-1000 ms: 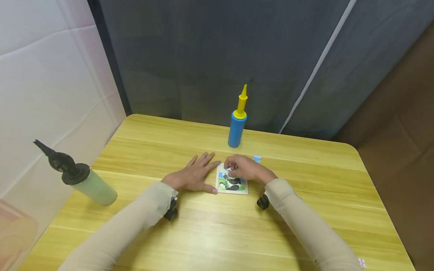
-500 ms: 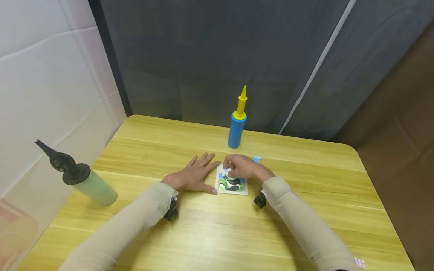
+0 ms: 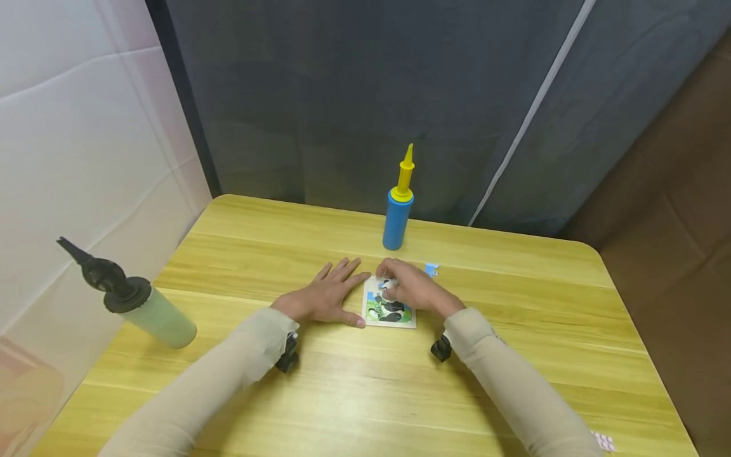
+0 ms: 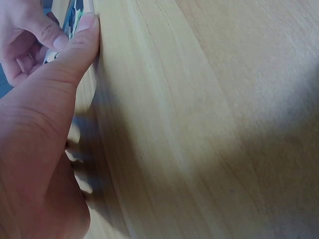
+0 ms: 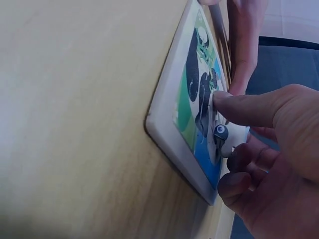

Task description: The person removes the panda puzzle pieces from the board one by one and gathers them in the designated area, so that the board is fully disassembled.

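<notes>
A small panda jigsaw puzzle in a pale tray [image 3: 391, 325] lies on the wooden table. Spread flat, my left hand [image 3: 328, 301] rests at its left side, thumb and index finger along the tray's edge. Over the upper part of the picture, my right hand [image 3: 415, 289] pinches a puzzle piece [image 5: 221, 133] that shows a panda's eye. The right wrist view has the thumb on one side of this piece and curled fingers on the other, close over the picture. Right of the tray, beyond the right hand, lies a loose blue puzzle piece [image 3: 431, 270].
Behind the tray stands a blue hand pump [image 3: 396, 222] with a yellow nozzle. A pale green pump [image 3: 160, 317] with a black top is at the left. Some small pink thing [image 3: 604, 441] shows by the right sleeve. A dark curtain [image 3: 342, 95] hangs behind the table.
My right hand shifts slightly over the upper part of the puzzle, its fingers still together at the piece. My left hand stays in place beside the tray.
</notes>
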A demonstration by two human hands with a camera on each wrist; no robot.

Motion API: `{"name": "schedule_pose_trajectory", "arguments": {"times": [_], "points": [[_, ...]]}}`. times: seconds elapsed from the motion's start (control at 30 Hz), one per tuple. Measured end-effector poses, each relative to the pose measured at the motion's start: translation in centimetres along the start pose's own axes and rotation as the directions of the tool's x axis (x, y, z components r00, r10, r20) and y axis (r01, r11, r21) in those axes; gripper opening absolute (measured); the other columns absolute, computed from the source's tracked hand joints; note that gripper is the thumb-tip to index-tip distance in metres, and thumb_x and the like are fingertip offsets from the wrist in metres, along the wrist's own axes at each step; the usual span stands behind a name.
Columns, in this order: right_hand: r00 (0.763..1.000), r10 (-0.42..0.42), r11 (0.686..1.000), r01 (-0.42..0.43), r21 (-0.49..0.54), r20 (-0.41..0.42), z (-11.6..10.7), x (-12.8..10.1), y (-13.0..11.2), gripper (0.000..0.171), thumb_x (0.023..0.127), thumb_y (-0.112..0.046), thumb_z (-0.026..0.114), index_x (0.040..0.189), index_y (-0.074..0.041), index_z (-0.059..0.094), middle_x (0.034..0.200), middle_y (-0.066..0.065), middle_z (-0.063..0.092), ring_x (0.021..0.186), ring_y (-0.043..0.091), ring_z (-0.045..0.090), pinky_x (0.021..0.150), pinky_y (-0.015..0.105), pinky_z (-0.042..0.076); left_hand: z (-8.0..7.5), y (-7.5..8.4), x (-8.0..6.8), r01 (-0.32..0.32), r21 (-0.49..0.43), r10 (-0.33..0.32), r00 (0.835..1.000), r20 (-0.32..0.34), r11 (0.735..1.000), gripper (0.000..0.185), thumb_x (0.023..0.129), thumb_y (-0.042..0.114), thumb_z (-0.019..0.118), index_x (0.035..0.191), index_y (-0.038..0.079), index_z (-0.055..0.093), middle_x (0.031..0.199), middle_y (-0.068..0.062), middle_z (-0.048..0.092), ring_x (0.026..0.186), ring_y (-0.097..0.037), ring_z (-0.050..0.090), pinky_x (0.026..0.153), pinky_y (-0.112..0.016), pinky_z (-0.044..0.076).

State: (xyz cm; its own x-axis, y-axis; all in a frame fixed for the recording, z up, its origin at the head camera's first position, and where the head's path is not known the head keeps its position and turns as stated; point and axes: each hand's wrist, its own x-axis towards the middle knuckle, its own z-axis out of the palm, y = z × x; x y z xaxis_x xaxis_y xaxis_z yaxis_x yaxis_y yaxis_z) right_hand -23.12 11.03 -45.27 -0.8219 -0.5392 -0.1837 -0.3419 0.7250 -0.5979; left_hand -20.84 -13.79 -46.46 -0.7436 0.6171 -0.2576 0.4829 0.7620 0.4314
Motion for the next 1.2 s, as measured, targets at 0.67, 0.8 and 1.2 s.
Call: {"name": "schedule_pose_trajectory", "arguments": {"times": [0.67,0.8,1.2], "points": [[0.992,-0.103,0.991,0.095,-0.098,-0.072,1.0,-1.5,0.5,0.021,0.106,-0.008,0.065,0.123,-0.006,0.077,0.114,0.007,0.072,0.101,0.017,0.067,0.094,0.039,0.060,0.0,0.0,0.0,-0.013,0.008,0.013,1.000,-0.005,1.000,0.105,0.093,0.066,0.073,0.172,0.019,0.021,0.182,-0.017,-0.002,0.169,-0.042,-0.003,0.135,-0.067,0.002],[0.988,-0.118,0.990,0.109,-0.091,-0.102,0.6,-2.0,0.6,0.024,0.107,-0.008,0.062,0.126,-0.005,0.076,0.117,0.008,0.073,0.104,0.017,0.068,0.095,0.039,0.060,0.0,0.0,0.0,-0.017,0.004,0.017,1.000,-0.009,1.000,0.105,0.093,0.064,0.073,0.172,0.017,0.022,0.182,-0.018,-0.001,0.169,-0.043,-0.002,0.135,-0.067,0.002],[0.986,0.017,1.000,-0.021,-0.020,-0.164,-2.2,-3.8,2.8,0.026,0.109,-0.013,0.062,0.133,-0.007,0.069,0.132,0.013,0.074,0.112,0.026,0.070,0.098,0.046,0.059,0.1,0.1,-0.1,-0.020,0.001,0.020,0.999,-0.025,1.000,0.105,0.092,0.063,0.075,0.171,0.017,0.023,0.181,-0.018,0.000,0.169,-0.043,-0.001,0.135,-0.067,0.002]]}}
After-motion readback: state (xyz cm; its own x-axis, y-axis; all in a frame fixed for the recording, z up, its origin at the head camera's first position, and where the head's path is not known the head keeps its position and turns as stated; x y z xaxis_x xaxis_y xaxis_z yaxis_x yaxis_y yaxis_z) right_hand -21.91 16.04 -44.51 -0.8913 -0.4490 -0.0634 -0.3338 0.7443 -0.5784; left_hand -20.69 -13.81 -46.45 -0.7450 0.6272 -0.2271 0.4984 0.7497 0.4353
